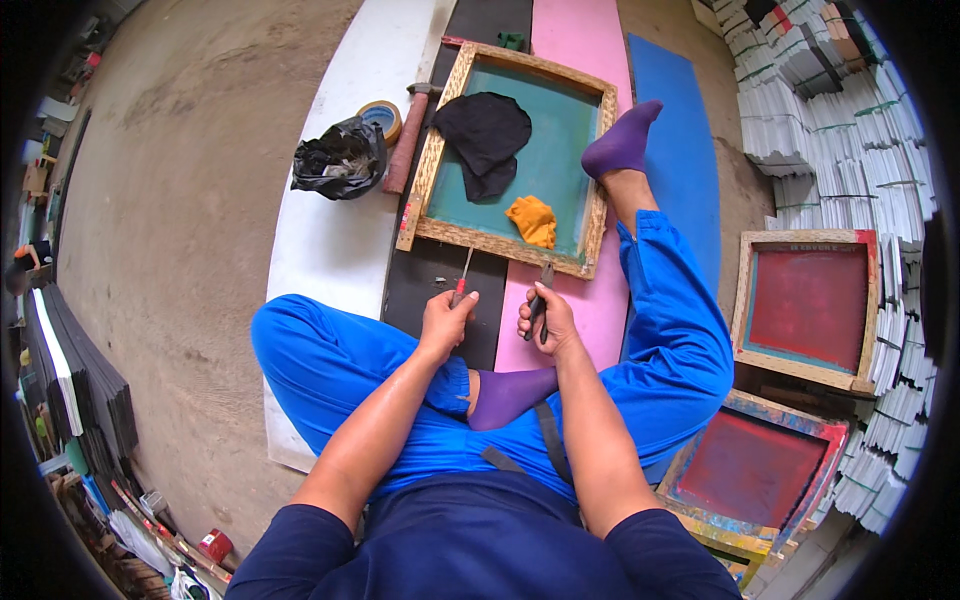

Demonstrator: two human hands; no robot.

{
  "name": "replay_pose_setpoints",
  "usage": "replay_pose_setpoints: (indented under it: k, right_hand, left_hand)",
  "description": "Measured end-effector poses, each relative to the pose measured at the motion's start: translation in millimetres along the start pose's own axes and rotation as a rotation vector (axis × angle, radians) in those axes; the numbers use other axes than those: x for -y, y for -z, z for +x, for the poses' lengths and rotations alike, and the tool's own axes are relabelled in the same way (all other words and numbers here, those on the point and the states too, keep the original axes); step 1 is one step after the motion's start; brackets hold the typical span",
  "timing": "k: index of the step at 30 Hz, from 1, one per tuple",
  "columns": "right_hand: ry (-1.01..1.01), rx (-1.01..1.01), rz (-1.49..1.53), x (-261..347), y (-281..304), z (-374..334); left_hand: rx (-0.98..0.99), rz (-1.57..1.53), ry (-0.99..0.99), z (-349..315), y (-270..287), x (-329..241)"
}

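Note:
My left hand [447, 325] is closed round the red handle of a screwdriver [465, 272], its thin shaft pointing away from me. In my right hand [552, 322] is a pair of pliers [542, 295] with dark handles, jaws facing forward. Both tools point at the near edge of a wooden screen-printing frame [480, 240] with teal mesh; the pliers' tip is close to that edge, and contact is hard to tell. A black cloth [485, 135] and a crumpled orange cloth [533, 220] lie on the mesh.
Left of the frame are a hammer [402, 150], a tape roll [381, 118] and a black plastic bag [340, 160]. My outstretched foot [622, 145] is beside its right edge. Two more red-meshed screens [742, 290] [750, 465] and stacked paper [850, 150] stand at right.

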State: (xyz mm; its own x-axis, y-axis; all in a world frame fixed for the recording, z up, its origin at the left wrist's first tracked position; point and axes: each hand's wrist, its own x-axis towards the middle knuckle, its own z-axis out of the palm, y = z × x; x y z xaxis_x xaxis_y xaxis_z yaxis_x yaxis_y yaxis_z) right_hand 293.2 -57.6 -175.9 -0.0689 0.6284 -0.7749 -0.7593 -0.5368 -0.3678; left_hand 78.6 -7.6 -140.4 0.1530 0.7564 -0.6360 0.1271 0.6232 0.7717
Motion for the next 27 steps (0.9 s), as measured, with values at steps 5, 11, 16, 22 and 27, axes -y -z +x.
replay_pose_setpoints:
  k: [5,11,16,22,27]
  right_hand:
    - [0.028,0.123,-0.098,6.6,11.8,-7.9]
    - [0.000,0.231,-0.483,-8.0,-48.7,-34.3]
    - [-0.116,0.224,-0.672,-19.7,-75.1,-36.7]
    - [-0.186,0.311,-0.735,-25.3,-72.9,-21.5]
    - [-0.301,0.278,-0.691,-27.5,-80.0,-22.7]
  left_hand:
    - [0.026,-0.057,0.015,-2.4,3.2,-2.5]
    - [0.057,-0.259,-0.038,-1.4,5.2,-6.1]
    - [0.058,-0.359,-0.039,0.0,17.3,-1.1]
    - [0.004,-0.389,-0.037,5.0,20.7,6.9]
    - [-0.199,-0.324,-0.030,13.8,24.5,13.8]
